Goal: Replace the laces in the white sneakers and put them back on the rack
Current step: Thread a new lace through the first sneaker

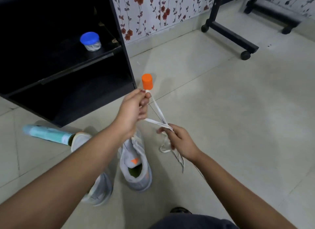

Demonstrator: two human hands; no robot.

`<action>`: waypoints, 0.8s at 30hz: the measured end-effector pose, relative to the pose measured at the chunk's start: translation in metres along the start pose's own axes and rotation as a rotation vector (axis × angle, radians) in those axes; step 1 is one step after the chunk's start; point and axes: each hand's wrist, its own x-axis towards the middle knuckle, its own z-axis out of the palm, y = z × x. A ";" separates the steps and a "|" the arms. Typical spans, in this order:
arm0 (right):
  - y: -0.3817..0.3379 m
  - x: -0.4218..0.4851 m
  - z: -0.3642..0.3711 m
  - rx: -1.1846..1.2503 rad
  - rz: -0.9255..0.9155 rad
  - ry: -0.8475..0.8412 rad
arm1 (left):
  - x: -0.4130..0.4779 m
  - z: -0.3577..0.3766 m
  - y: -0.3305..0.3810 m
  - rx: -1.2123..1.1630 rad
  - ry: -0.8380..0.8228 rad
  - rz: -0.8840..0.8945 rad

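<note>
Two white sneakers stand on the tiled floor below my arms: one [136,167] upright with an orange tongue mark, the other [98,189] mostly hidden under my left forearm. A white lace [157,110] stretches between my hands in the air. My left hand [132,111] pinches its upper end at the fingertips. My right hand [177,141] grips the gathered strands lower down, and loose loops [172,152] hang under it. The black shoe rack [71,63] stands at the left.
An orange cap [147,81] stands on the floor beyond my left hand. A teal spray can [48,135] lies on the floor by the rack. A blue-lidded jar [90,41] sits on a rack shelf. A black wheeled stand [230,32] is at the back right.
</note>
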 end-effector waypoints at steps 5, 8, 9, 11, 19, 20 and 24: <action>0.075 0.000 -0.049 -0.642 0.208 -0.086 | -0.006 -0.045 0.017 0.118 0.158 0.042; 0.097 0.007 -0.076 -0.709 0.410 0.074 | -0.005 -0.074 0.022 0.269 0.279 0.012; 0.097 0.010 -0.081 -0.698 0.442 0.104 | -0.007 -0.083 0.020 0.427 0.297 0.006; 0.083 0.018 -0.078 -0.626 0.452 0.113 | -0.014 -0.095 0.009 0.789 0.257 0.018; 0.001 0.018 -0.016 0.120 0.358 -0.140 | -0.047 -0.102 -0.029 0.798 0.025 0.000; 0.008 0.017 -0.011 -0.022 0.359 -0.185 | -0.050 -0.106 -0.029 0.798 0.048 0.047; 0.035 -0.007 0.041 -0.631 0.077 -0.336 | -0.062 -0.137 -0.029 1.451 -0.023 0.276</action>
